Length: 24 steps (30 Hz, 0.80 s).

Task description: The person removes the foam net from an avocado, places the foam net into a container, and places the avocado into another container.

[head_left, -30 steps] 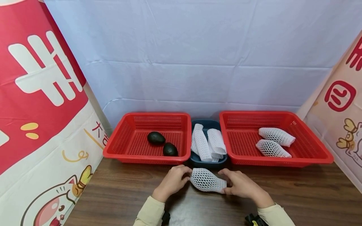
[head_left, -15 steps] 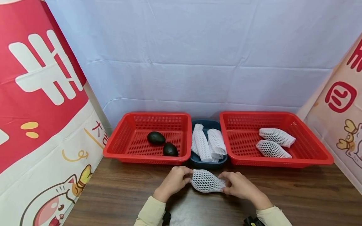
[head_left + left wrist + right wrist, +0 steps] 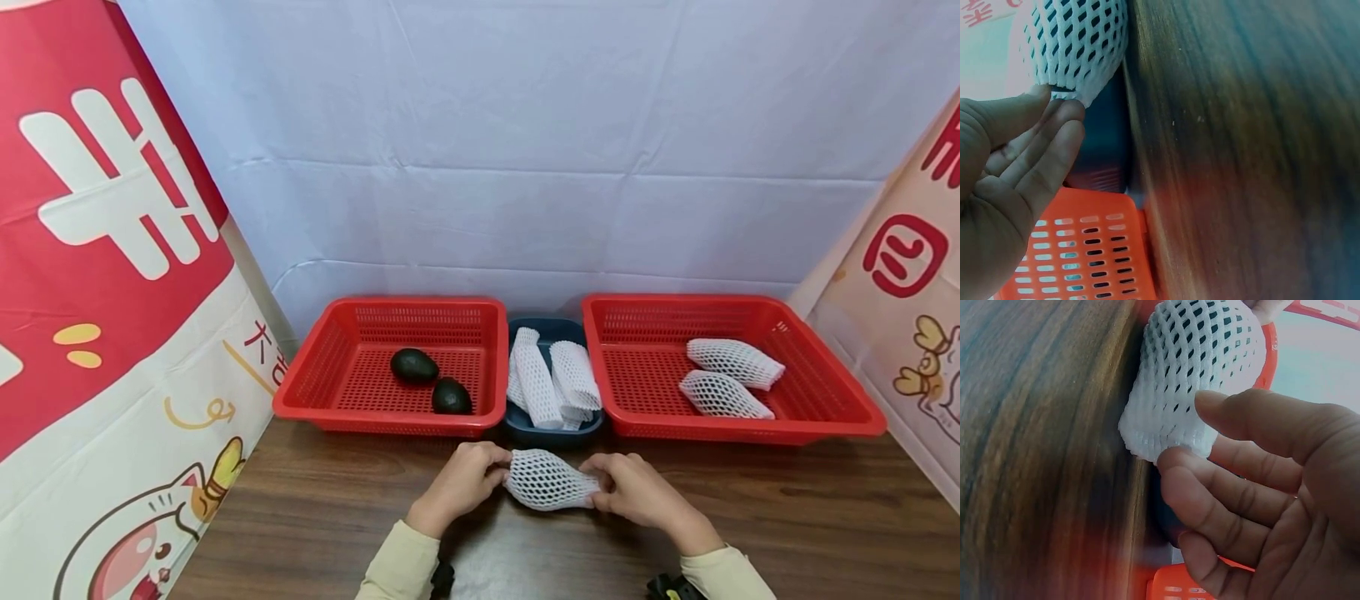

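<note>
A white foam net sleeve point(image 3: 546, 480) with something dark showing through its mesh lies on the wooden table between both hands. My left hand point(image 3: 463, 482) pinches the sleeve's left end; thumb and fingertips meet at the mesh edge in the left wrist view. At the narrower right end, my right hand point(image 3: 637, 493) pinches the foam between thumb and fingers. The right wrist view shows the thumb point(image 3: 1241, 415) on the mesh and the other fingers curled by the rim. What fills the sleeve is mostly covered by the netting.
Behind the left hand, a red basket point(image 3: 390, 423) holds two dark avocados point(image 3: 414, 367). A blue bin point(image 3: 551, 437) with several foam net sleeves point(image 3: 537, 379) stands in the middle. The right red basket point(image 3: 720, 428) holds two filled sleeves point(image 3: 726, 395).
My right hand has moved slightly left and closer in on the sleeve's right end over the last second. The left hand and the baskets look nearly unchanged.
</note>
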Tool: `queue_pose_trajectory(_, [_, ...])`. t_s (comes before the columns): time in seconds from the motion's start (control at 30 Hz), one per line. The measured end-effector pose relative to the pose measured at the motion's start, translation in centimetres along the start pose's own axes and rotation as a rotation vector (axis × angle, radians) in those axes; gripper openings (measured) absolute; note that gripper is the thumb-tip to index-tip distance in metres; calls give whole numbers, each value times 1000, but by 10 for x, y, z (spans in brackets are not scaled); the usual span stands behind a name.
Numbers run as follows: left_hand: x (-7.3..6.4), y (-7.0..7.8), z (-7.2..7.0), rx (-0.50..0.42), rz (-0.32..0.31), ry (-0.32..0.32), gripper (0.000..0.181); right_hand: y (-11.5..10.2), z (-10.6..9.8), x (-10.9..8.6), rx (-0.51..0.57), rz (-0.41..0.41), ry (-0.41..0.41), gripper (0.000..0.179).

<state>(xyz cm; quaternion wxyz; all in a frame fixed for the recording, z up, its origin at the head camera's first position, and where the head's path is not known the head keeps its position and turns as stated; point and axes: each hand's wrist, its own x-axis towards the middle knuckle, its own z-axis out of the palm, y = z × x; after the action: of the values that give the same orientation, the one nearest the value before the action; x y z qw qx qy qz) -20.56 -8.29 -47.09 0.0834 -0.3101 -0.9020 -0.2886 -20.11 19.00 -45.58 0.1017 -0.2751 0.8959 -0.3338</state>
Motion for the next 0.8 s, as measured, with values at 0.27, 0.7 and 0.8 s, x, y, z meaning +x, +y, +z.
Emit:
queue_pose_trajectory(0.27, [2,1,-1,-183,-48,-63,29,1,1,2,-18,-25,44,22])
queue_pose_trajectory(0.7, [8,2,4,-233,-83,-152,46,0,4,4,-64,-47,102,16])
queue_pose_trajectory(0.8, [9,2,5,-202,-75,-145,46,1,5,4,-67,-51,100,16])
